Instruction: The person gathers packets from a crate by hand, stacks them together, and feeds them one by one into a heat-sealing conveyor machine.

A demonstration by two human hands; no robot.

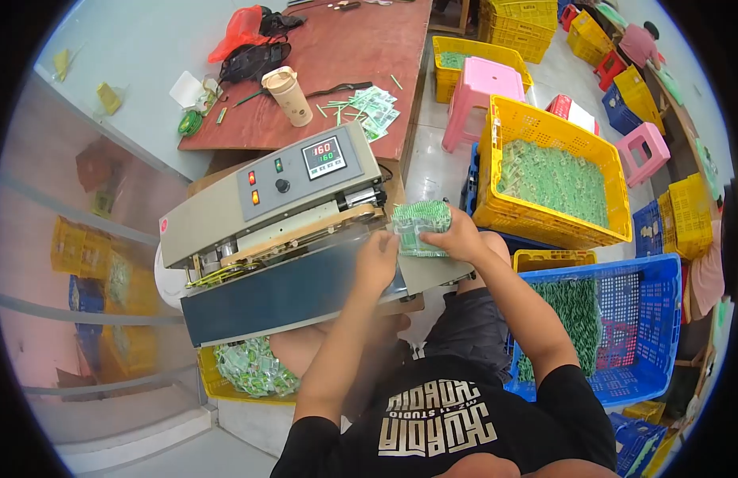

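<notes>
Nearest the camera is a black T-shirt (465, 382) with pale lettering on the wearer's chest, with dark shorts (474, 327) just beyond it. Both forearms reach out from there over the near end of a grey sealing machine (213, 211).

The right hand (462, 239) has its fingers closed on a stack of packets (421, 227), green and clear, its thumb laid across the face. The stack is up off the machine's end, by the belt. The left hand (377, 256) is at the stack's left side, fingers bent; I can't tell whether they pinch its edge or only sit against it. The machine's display (323, 155) reads 160 in red above 160 in green, and a dark blue panel (289, 291) runs along its near side.

Under the machine, on the left, a yellow basket (213, 384) holds a jumble of green and white packets. Over to the right, a big yellow crate (544, 217) is filled with green-patterned pieces, and nearer, a blue crate (644, 319) holds darker green ones.

Beyond the machine is a red-brown counter (349, 44) with a beige tumbler (288, 95), a red plastic bag (240, 33) and loose green packets (374, 107) on it. A pink stool (488, 84) is to its right, and farther off a person in pink (640, 45) is beside some crates.
</notes>
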